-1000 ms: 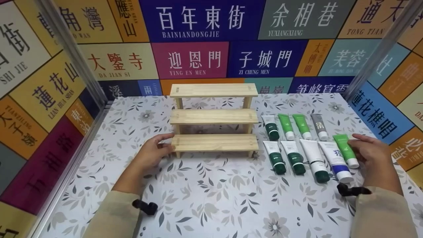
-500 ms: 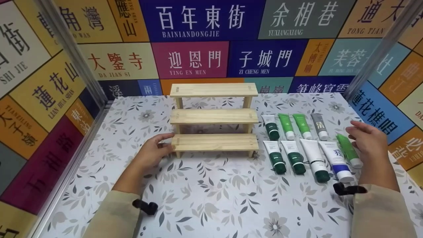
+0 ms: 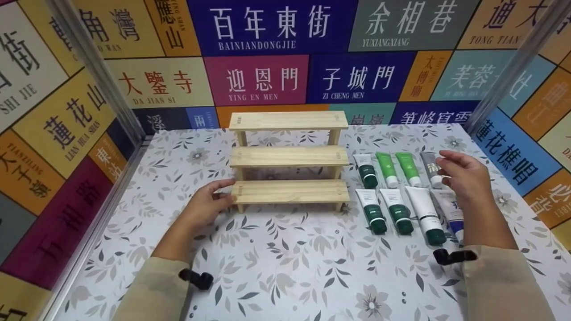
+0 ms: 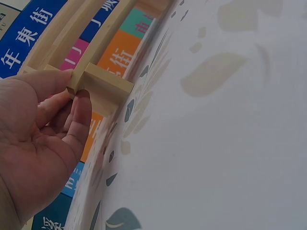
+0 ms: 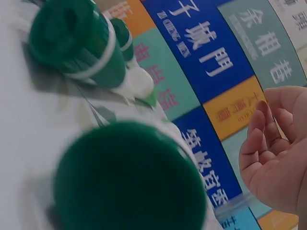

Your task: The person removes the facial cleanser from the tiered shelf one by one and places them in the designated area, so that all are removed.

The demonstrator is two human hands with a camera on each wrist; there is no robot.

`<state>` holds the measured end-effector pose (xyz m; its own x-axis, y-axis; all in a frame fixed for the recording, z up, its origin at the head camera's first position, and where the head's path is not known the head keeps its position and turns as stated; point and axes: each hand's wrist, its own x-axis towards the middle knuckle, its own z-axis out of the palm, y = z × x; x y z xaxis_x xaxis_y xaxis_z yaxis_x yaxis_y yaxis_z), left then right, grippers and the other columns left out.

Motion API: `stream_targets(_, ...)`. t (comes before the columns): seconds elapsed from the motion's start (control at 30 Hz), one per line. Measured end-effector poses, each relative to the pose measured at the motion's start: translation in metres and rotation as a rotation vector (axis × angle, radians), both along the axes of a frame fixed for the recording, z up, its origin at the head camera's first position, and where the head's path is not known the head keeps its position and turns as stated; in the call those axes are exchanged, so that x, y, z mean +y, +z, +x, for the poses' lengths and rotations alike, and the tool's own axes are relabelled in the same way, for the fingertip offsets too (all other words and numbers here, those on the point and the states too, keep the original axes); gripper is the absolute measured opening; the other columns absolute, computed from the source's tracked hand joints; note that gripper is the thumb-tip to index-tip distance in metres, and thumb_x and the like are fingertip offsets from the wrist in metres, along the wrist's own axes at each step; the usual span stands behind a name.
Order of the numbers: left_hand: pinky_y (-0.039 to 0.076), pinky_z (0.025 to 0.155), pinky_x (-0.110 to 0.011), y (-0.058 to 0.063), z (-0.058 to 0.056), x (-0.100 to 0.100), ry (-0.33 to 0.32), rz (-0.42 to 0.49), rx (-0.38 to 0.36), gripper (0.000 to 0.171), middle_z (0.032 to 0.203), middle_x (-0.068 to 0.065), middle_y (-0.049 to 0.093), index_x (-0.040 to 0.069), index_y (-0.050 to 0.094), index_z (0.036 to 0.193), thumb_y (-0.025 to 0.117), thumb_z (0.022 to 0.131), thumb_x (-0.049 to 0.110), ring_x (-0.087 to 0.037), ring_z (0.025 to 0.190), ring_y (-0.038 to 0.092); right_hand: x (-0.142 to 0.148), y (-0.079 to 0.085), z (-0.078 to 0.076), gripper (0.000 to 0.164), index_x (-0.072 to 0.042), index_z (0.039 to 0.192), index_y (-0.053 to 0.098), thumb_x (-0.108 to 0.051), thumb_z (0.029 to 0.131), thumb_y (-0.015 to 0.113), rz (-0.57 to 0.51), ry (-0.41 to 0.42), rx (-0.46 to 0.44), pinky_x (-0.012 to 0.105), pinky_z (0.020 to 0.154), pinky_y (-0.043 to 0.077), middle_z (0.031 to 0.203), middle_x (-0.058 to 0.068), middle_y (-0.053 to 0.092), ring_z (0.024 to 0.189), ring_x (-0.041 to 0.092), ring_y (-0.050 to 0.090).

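A three-tier wooden display stand [image 3: 290, 191] stands mid-table. My left hand [image 3: 209, 205] pinches the left end of its lowest shelf, thumb above and fingers below, as the left wrist view confirms. Two rows of squeeze tubes lie right of the stand. Above them hovers my right hand [image 3: 468, 180], fingers loosely curled and holding nothing. It partly covers a grey tube [image 3: 428, 162] and a white tube with a blue band [image 3: 446, 205]. The green tube at the far right is hidden behind it. A dark green cap [image 5: 129, 177] looms close in the right wrist view.
Other tubes nearby are two green ones, a white tube with a dark green cap [image 3: 424, 205], and several white-and-dark-green ones [image 3: 370, 209]. A floral cloth [image 3: 285, 267] covers the table. Panels with large printed characters [image 3: 267, 26] enclose the back and sides.
My right hand has left the far-right green tube, risen, and moved left over the grey and blue-banded tubes. The left hand stays at the lowest shelf's end.
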<state>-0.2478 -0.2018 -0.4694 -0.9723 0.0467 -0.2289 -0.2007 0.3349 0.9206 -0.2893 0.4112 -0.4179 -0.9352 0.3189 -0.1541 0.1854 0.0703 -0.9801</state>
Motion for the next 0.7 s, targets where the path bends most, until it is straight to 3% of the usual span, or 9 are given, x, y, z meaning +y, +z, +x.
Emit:
stream_targets(0.1,0.057,0.093,-0.032,0.000,0.000,0.000,-0.004,0.004,0.006,0.052,0.143,-0.011,0.067,0.022,0.058,0.153,0.071,0.103,0.021,-0.023,0.122,0.068,-0.017,-0.001,0.001,0.037,-0.018,0.132,0.070,-0.030,0.098,0.079,-0.036,0.065,0.074,0.020,0.070,0.055,0.109,-0.011,0.069,0.093,0.010,0.063)
stream_targets(0.4,0.054,0.077,-0.027,0.000,-0.001,0.000,-0.009,-0.028,0.040,0.056,0.135,-0.013,0.068,0.021,0.059,0.153,0.076,0.100,0.020,-0.018,0.109,0.065,-0.063,-0.005,-0.001,0.026,-0.015,0.121,0.074,-0.026,0.098,0.080,-0.033,0.175,0.149,0.022,0.065,0.054,0.098,-0.010,0.071,0.085,0.011,0.066)
stream_targets(0.57,0.056,0.088,-0.030,0.001,-0.002,0.001,-0.003,-0.032,0.027,0.056,0.141,-0.012,0.067,0.021,0.059,0.153,0.076,0.100,0.020,-0.020,0.117,0.065,-0.084,-0.003,-0.001,0.027,-0.014,0.121,0.074,-0.027,0.098,0.080,-0.034,0.238,0.141,0.021,0.066,0.054,0.097,-0.009,0.071,0.084,0.011,0.065)
stream_targets(0.7,0.057,0.089,-0.031,0.002,-0.003,0.001,0.000,-0.051,0.029,0.055,0.145,-0.011,0.065,0.022,0.059,0.152,0.075,0.100,0.020,-0.022,0.119,0.065,-0.103,0.001,-0.002,0.025,-0.014,0.120,0.073,-0.029,0.099,0.078,-0.016,0.273,0.138,0.021,0.066,0.054,0.097,-0.007,0.070,0.083,0.011,0.064)
